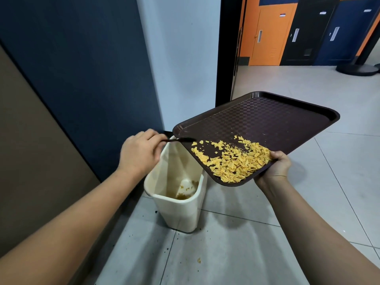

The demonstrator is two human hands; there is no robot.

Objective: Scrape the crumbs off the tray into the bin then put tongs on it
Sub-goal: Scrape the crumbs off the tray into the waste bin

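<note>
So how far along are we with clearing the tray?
Early. Done: the right hand has the tray tilted over the bin. In hand: the left hand brings a dark utensil to the tray's edge. Left: nearly all the crumbs remain on it; the tongs step isn't started.

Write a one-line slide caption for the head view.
Right hand tilts a brown tray of yellow crumbs over a cream bin; left hand holds a dark utensil.
</note>
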